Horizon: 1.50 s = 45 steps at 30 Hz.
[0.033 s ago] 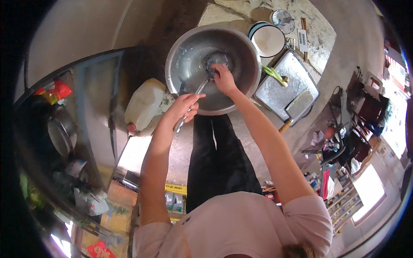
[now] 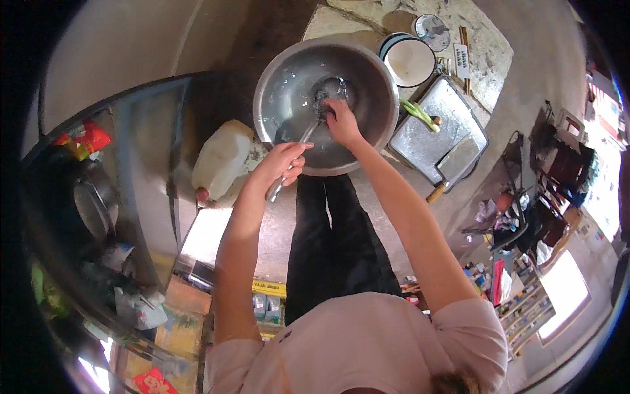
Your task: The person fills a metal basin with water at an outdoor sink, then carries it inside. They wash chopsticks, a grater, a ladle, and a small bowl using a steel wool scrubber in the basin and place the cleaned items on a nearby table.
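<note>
A large metal basin (image 2: 275, 72) stands in front of me with a little water glinting in its bottom. My left hand (image 2: 283, 165) is wrapped round the metal handle of a ladle (image 2: 308, 132), at the basin's near left rim. The ladle's round head lies down in the basin, partly hidden by my right hand. My right hand (image 2: 341, 121) reaches over the near rim, its fingers bent against the ladle's head. A wiry grey clump, seemingly a steel wool scrubber (image 2: 320, 100), shows at its fingertips; the rest is covered.
A white plastic jug (image 2: 223, 154) lies left of the basin. To the right are a white enamel pot (image 2: 410, 62), a metal tray (image 2: 436, 111) with green onions (image 2: 420, 117), and a cleaver (image 2: 453, 161). Beyond are a grater (image 2: 461, 60) and chopsticks (image 2: 466, 85).
My right hand and the grey clump shift very slightly on the ladle's head, and glints in the basin change. The left hand keeps its grip on the handle.
</note>
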Available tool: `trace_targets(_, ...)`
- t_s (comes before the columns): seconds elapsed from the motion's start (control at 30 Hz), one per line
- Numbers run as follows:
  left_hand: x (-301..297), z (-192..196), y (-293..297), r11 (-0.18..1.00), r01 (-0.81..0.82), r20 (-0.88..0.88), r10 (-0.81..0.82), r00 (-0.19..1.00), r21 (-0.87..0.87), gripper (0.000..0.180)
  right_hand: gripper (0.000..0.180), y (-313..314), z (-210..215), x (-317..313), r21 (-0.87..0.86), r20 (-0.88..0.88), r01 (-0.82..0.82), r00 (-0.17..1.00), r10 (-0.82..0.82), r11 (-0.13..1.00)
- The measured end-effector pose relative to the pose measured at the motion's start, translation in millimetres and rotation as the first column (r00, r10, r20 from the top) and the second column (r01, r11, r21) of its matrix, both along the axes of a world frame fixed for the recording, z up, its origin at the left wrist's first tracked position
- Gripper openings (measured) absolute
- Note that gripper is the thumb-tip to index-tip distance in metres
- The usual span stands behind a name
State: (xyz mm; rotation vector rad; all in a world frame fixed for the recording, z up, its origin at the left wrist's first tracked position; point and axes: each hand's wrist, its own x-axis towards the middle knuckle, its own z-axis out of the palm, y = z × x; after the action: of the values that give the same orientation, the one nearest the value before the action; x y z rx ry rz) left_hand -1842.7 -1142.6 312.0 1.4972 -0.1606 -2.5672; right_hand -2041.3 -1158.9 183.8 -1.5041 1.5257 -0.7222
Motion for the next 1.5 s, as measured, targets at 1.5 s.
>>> trace_targets(1.5, -90.0, 85.7, 68.3, 0.247, 0.768, 0.752, -0.177, 0.635, -0.591, 0.034, 0.03, 46.4, 98.6, 4.4, 0.513, 0.05, 0.273, 0.937, -0.346, 0.814)
